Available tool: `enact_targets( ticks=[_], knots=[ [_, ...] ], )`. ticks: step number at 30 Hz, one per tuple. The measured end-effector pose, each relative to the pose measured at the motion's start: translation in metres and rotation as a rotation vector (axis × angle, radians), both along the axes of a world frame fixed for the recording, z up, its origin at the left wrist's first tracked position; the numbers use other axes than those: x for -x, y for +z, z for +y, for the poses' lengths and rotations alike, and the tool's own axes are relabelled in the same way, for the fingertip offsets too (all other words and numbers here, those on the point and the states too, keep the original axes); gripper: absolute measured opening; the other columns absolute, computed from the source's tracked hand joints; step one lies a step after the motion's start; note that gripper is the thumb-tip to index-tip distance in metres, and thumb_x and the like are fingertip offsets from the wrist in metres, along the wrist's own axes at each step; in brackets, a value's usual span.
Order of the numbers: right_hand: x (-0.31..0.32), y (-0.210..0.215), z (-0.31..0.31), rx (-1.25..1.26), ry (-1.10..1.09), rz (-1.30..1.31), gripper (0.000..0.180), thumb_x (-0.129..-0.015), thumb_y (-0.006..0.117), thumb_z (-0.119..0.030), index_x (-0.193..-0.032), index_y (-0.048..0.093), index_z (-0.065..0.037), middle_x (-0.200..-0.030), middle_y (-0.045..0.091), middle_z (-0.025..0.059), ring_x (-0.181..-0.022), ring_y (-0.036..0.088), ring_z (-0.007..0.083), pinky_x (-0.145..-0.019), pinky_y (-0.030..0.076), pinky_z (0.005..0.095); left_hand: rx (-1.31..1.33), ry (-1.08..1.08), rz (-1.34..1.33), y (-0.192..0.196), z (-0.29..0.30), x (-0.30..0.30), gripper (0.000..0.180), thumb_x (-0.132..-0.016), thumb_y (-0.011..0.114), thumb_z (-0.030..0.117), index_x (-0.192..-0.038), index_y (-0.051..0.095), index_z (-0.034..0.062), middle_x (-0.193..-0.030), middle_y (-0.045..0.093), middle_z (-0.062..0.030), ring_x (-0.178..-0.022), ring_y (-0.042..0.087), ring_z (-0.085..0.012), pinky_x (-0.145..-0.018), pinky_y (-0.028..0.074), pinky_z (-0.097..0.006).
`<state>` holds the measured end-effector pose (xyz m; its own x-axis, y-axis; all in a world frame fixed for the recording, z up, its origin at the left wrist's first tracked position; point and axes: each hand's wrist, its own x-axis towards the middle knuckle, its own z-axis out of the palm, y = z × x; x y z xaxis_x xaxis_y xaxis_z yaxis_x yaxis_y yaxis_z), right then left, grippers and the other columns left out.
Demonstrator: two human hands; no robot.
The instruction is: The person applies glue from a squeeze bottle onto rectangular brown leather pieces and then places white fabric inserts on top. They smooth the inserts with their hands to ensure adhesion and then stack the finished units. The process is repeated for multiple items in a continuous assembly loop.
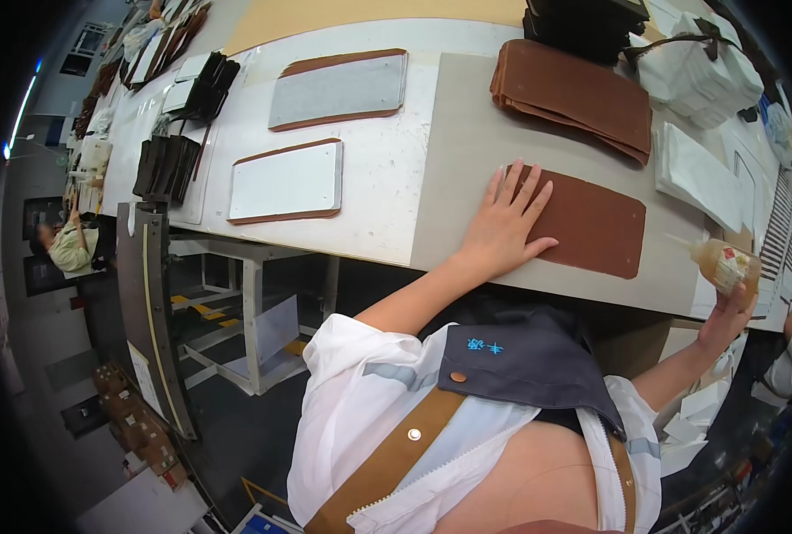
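left hand (505, 230) flat, fingers spread, pressing brown leather panel (592, 224); right hand (725, 316) clenched around glue bottle (723, 264)

The person wears a white short-sleeved zip-front shirt with pale grey stripes (369, 392), a dark navy snap-buttoned flap with blue embroidery (525, 360), and tan straps (387, 463); both forearms are bare

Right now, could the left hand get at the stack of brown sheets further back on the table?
Probably yes: the left hand lies flat on the single brown sheet, and only bare mat separates it from the stack of brown sheets.
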<state>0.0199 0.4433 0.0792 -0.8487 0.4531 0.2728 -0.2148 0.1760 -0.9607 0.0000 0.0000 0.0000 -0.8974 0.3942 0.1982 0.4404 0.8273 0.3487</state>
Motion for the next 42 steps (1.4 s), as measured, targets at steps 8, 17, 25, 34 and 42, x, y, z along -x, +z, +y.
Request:
enact_targets(
  ticks=[8, 17, 25, 34, 42],
  knots=[
    [-0.004, 0.006, -0.022, 0.153, 0.058, 0.086, 0.067, -0.096, 0.069, -0.035, -0.142, 0.044, 0.007, -0.136, 0.055, 0.0212, -0.124, 0.059, 0.0302, -0.104, 0.054, 0.0388, 0.027, -0.001, -0.003, 0.001, -0.005, -0.001, 0.083, -0.094, 0.054, 0.062, -0.155, 0.035, 0.0076, -0.163, 0.025, -0.0178, -0.152, 0.016, -0.0395, -0.123, 0.012, -0.053],
    [-0.008, -0.003, -0.017, -0.005, -0.116, 0.038, 0.072, -0.093, 0.071, -0.040, -0.141, 0.045, 0.007, -0.135, 0.056, 0.0202, -0.123, 0.060, 0.0291, -0.103, 0.053, 0.0399, 0.005, -0.003, -0.023, 0.002, 0.000, 0.001, 0.083, -0.093, 0.057, 0.060, -0.154, 0.036, 0.0073, -0.164, 0.024, -0.0178, -0.152, 0.014, -0.0393, -0.123, 0.012, -0.054],
    [-0.011, -0.003, -0.044, 0.033, -0.062, 0.050, 0.077, -0.092, 0.071, -0.046, -0.142, 0.043, 0.005, -0.135, 0.056, 0.0194, -0.123, 0.059, 0.0284, -0.104, 0.051, 0.0407, 0.031, -0.003, -0.045, 0.008, 0.002, 0.001, 0.081, -0.093, 0.059, 0.056, -0.154, 0.036, 0.0078, -0.164, 0.023, -0.0169, -0.152, 0.015, -0.0385, -0.123, 0.012, -0.053],
    [-0.007, 0.002, -0.083, 0.053, -0.010, 0.007, 0.070, -0.093, 0.073, -0.038, -0.141, 0.045, 0.005, -0.135, 0.059, 0.0227, -0.121, 0.061, 0.0267, -0.104, 0.050, 0.0382, 0.134, -0.012, -0.054, 0.013, 0.005, 0.004, 0.081, -0.095, 0.056, 0.055, -0.156, 0.033, 0.0079, -0.165, 0.022, -0.0154, -0.153, 0.016, -0.0345, -0.124, 0.011, -0.052],
    [-0.009, -0.029, -0.095, 0.170, -0.183, 0.034, 0.055, -0.093, 0.075, -0.028, -0.132, 0.050, 0.002, -0.124, 0.063, 0.0149, -0.114, 0.063, 0.0211, -0.100, 0.051, 0.0355, 0.154, -0.029, -0.027, 0.013, 0.005, 0.003, 0.081, -0.095, 0.056, 0.055, -0.156, 0.033, 0.0072, -0.164, 0.024, -0.0163, -0.153, 0.018, -0.0315, -0.124, 0.010, -0.052]
  ],
)
